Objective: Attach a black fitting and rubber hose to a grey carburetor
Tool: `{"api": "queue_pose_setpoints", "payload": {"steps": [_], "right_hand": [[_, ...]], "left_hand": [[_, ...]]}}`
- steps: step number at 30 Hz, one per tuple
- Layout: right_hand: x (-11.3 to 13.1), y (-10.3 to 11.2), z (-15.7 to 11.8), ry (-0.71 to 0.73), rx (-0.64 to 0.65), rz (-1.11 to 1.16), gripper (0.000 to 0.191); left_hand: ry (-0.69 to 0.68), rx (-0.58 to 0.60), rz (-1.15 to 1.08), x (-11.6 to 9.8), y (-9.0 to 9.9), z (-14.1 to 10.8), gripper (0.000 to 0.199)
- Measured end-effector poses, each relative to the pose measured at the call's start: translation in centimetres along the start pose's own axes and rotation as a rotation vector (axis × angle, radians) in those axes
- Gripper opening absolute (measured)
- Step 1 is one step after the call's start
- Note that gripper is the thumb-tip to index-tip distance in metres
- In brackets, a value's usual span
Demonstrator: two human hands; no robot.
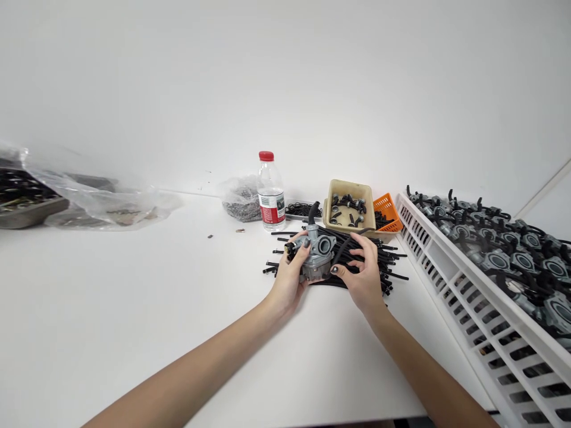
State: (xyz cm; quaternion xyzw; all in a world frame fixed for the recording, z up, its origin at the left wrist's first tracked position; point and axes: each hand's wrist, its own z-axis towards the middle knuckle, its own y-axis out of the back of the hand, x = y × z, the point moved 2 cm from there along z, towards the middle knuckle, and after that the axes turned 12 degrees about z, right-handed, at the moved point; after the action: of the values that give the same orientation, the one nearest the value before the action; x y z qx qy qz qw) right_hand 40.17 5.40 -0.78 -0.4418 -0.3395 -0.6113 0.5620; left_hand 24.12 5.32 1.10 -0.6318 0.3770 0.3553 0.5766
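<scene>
My left hand [289,274] is wrapped round a grey metal carburetor [317,249], its thumb on the front of the body. A short black rubber elbow [314,211] sticks up from the carburetor's top. On the right side, my right hand [363,273] has its thumb and fingers curled round a thin black hose [342,248] that runs beside the carburetor and curves away at the top. Behind and beneath both hands lies a spread pile of black hoses [395,255] on the white table [178,309].
A white slatted crate [450,276] full of carburetors stands at the right. Behind the pile are a beige bin [370,196] of small parts, an orange basket [389,208] and a red-capped bottle [272,205]. Plastic bags [102,205] and a parts tray [35,214] lie at the left.
</scene>
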Motion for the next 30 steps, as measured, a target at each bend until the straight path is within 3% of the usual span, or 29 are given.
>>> {"api": "queue_pose_setpoints", "payload": {"steps": [3, 6, 9, 12, 21, 30], "right_hand": [[-0.4, 0.0, 0.1, 0.012, 0.048, -0.007, 0.072], [-0.6, -0.1, 0.4, -0.034, 0.167, 0.042, 0.082], [-0.1, -0.2, 0.4, -0.073, 0.337, 0.099, 0.093], [0.4, -0.3, 0.1, -0.1, 0.416, 0.14, 0.099], [1.5, -0.8, -0.3, -0.132, 0.49, 0.226, 0.11], [2.2, -0.4, -0.2, -0.1, 0.51, 0.243, 0.108]], "left_hand": [[-0.034, 0.01, 0.019, 0.1, 0.2, 0.1, 0.076], [-0.037, 0.011, 0.016, 0.1, 0.2, 0.0, 0.081], [0.018, 0.057, 0.024, 0.1, 0.0, -0.3, 0.073], [0.059, 0.104, 0.024, 0.3, -0.3, -0.4, 0.057], [0.221, 0.061, -0.082, -0.5, -1.0, -0.5, 0.047], [0.441, 0.118, -0.076, 0.0, -1.0, -0.8, 0.051]]}}
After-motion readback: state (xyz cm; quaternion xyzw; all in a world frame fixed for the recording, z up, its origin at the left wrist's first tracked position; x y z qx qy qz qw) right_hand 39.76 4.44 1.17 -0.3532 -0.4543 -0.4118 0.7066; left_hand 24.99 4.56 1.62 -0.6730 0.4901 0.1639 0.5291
